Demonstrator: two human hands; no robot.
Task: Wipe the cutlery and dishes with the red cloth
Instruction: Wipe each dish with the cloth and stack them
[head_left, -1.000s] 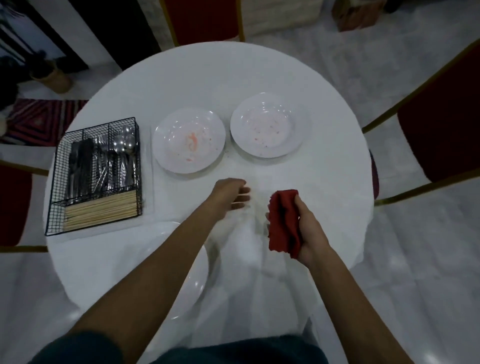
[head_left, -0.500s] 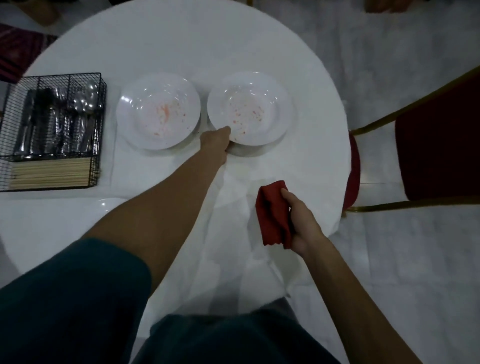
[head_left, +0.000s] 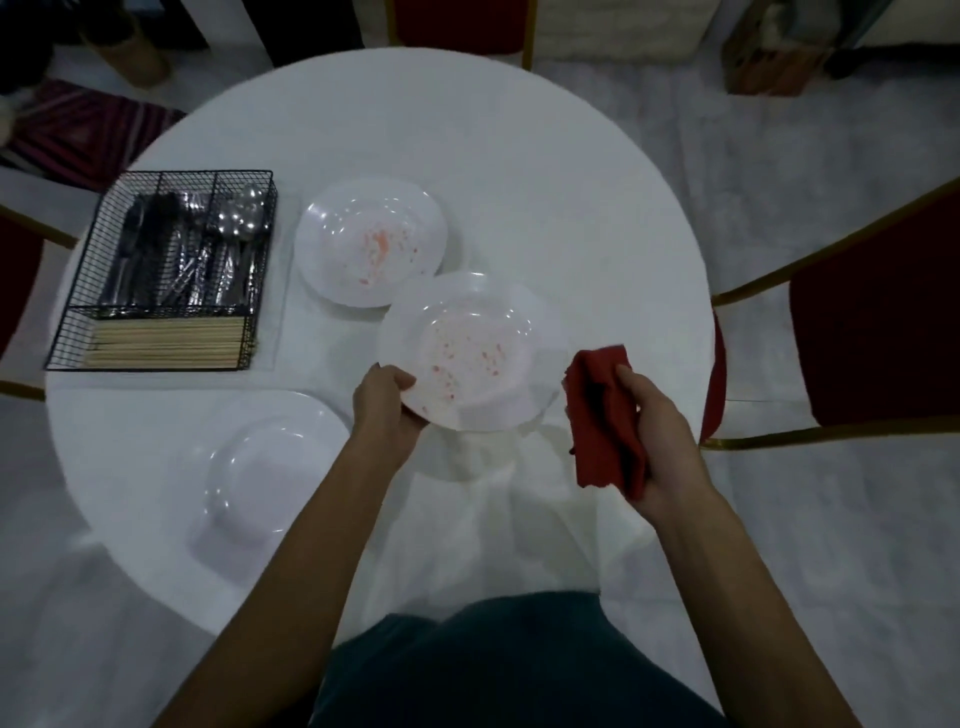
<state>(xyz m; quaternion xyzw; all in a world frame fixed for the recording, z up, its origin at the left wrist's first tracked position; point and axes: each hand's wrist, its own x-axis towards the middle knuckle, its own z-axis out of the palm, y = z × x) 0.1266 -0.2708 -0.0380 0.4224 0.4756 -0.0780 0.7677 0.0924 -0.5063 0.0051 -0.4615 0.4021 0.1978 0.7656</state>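
Note:
My left hand (head_left: 385, 410) grips the near-left rim of a white plate (head_left: 467, 348) speckled with red stains and holds it lifted above the table. It overlaps the edge of a second stained white plate (head_left: 370, 240) that lies flat behind it. My right hand (head_left: 655, 441) holds the bunched red cloth (head_left: 602, 421) just right of the lifted plate, not touching it. A clean-looking white plate (head_left: 265, 483) lies at the near left of the table. A black wire caddy (head_left: 163, 270) at the left holds metal cutlery and a bundle of wooden chopsticks (head_left: 166, 343).
The round table (head_left: 545, 171) has a white cloth that hangs down over its near edge. Red chairs with gold frames stand at the right (head_left: 872, 317), at the far side and at the left edge. A striped rug (head_left: 78, 130) lies on the floor far left.
My left hand reached the right plate, took its rim and lifted it toward me. My right hand kept the red cloth and moved slightly closer to the plate.

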